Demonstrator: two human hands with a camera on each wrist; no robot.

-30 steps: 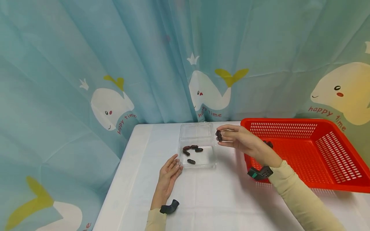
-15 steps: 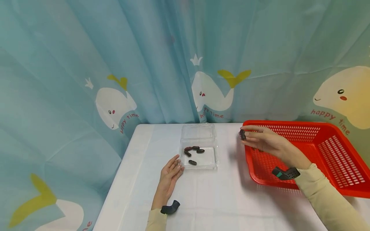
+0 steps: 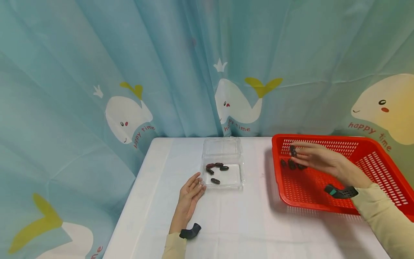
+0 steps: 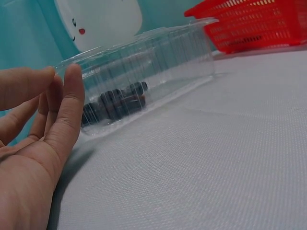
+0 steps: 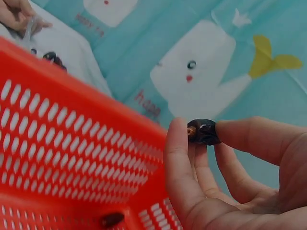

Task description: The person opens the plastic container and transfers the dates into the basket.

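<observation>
Between the thumb and fingers of my right hand (image 3: 318, 158) is a dark, wrinkled date (image 5: 204, 132), held above the left part of the red plastic basket (image 3: 310, 189). Its brown stem end shows in the right wrist view. Several dark dates (image 3: 291, 164) lie in the basket below, partly hidden by that hand. My left hand (image 3: 190, 194) pinches the near left corner of a clear plastic box (image 4: 177, 52). The box's hinged lid (image 3: 222, 146) is laid back, and several dates (image 3: 215, 181) rest on its floor, mostly towards the left.
A white cloth (image 3: 245, 223) covers the table. The basket stands on the right side, a gap of cloth parting it from the box. Behind the table hangs a blue curtain (image 3: 174, 72) with whale prints.
My right hand has carried the date rightwards, from beside the box to above the basket. The left hand has stayed at the box corner.
</observation>
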